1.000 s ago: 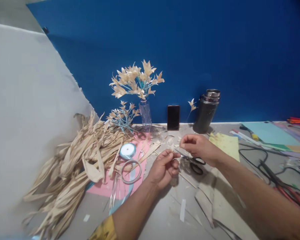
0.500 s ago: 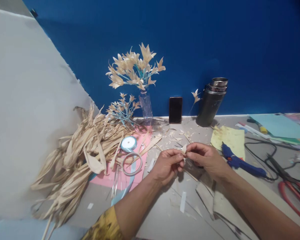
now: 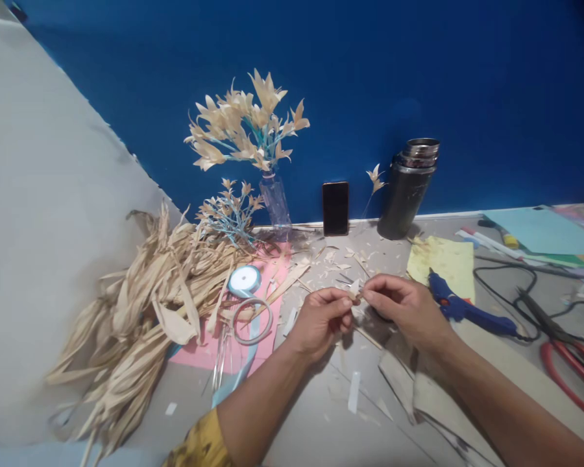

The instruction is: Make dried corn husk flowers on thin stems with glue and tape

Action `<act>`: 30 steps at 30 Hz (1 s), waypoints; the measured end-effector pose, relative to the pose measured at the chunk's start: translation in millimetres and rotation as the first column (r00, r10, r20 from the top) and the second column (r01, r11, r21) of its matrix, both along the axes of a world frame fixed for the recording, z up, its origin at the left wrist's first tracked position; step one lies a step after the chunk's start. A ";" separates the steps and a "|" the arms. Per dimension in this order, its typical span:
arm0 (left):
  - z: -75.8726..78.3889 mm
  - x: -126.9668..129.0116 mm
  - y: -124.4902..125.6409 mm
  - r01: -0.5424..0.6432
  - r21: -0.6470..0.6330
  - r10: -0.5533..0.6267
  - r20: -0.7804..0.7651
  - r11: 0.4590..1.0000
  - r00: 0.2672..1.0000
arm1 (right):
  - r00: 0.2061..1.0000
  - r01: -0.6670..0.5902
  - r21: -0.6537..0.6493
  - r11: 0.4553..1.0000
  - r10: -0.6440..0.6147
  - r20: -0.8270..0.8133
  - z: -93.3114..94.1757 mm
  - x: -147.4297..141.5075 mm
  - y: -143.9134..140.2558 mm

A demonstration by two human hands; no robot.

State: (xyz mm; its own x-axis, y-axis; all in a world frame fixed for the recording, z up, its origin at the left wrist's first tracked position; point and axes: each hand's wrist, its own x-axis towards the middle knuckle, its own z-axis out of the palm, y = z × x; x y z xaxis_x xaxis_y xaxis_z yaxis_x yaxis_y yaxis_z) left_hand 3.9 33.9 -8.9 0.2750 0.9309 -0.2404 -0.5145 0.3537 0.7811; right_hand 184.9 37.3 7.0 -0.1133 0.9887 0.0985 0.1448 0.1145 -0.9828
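A small pale piece of corn husk (image 3: 355,287) is pinched between thumb and fingertips of my left hand (image 3: 322,323), above the middle of the table. From the other side, my right hand (image 3: 403,306) closes its thumb and forefinger on the same piece; its fingertips partly hide it. Husk scraps (image 3: 338,258) lie scattered on the table beyond my hands. To the left, a large heap of dried corn husks (image 3: 141,305) overlaps a pink sheet (image 3: 199,353). Husk flowers (image 3: 243,123) with blue stems stand in a clear bottle (image 3: 275,201).
A blue glue gun (image 3: 467,311) lies right of my right hand, with red-handled scissors (image 3: 564,363) beyond. A ribbon spool (image 3: 244,280) and a tape ring (image 3: 252,340) rest at left. A phone (image 3: 335,209) and a dark flask (image 3: 407,194) stand along the blue wall.
The view has shifted slightly, so the background sits a little farther left and up. My fingertips have parted slightly around the husk piece, which both hands still pinch.
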 end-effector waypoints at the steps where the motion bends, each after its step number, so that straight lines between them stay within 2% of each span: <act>1: 0.4 -0.2 0.0 0.000 -0.009 0.000 0.020 1.000 1.000 | 1.000 0.010 -0.026 1.000 -0.011 -0.026 -0.6 -0.5 -0.2; 5: 1.1 -1.2 -0.4 0.013 -0.018 -0.011 0.076 1.000 0.997 | 0.995 0.045 -0.115 0.992 -0.055 -0.081 -3.0 -3.8 -1.1; 8: 0.0 -0.8 -1.9 0.045 -0.026 -0.043 0.079 0.999 0.996 | 0.997 0.081 -0.086 0.993 -0.082 -0.012 -2.0 -7.3 -3.3; 15: -1.4 0.4 -4.0 0.057 -0.034 -0.054 0.075 0.998 0.996 | 0.976 0.158 0.096 0.983 -0.170 0.137 -0.3 -11.2 -10.2; 19: -2.5 1.4 -4.6 0.083 -0.051 -0.080 0.065 0.995 0.995 | 0.934 0.172 0.304 0.937 -0.253 0.253 -4.6 -12.2 -12.2; 21: -3.7 2.2 -5.2 0.086 -0.054 -0.083 0.059 0.995 0.995 | 0.928 0.171 0.345 0.923 -0.268 0.258 -5.4 -13.1 -13.2; 24: -4.7 3.0 -6.0 0.083 -0.048 -0.080 0.057 0.995 0.995 | 0.943 0.199 0.280 0.939 -0.261 0.206 -4.2 -13.8 -13.9; 27: -3.0 3.1 -6.2 0.071 -0.059 -0.065 0.092 0.996 0.994 | 0.972 0.216 0.107 0.970 -0.224 0.067 -3.3 -12.7 -12.1; 30: 0.4 3.0 -6.1 0.043 -0.075 -0.032 0.143 0.996 0.989 | 0.975 0.190 -0.072 0.979 -0.197 -0.099 -6.1 -10.1 -8.6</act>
State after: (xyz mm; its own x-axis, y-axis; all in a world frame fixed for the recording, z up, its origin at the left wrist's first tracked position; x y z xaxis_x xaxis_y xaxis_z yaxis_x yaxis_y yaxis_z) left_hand 6.9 27.8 -8.6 0.3459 0.8993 -0.2676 -0.6030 0.4316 0.6709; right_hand 174.8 28.6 0.9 0.0885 0.9954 0.0380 0.0534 0.0333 -0.9980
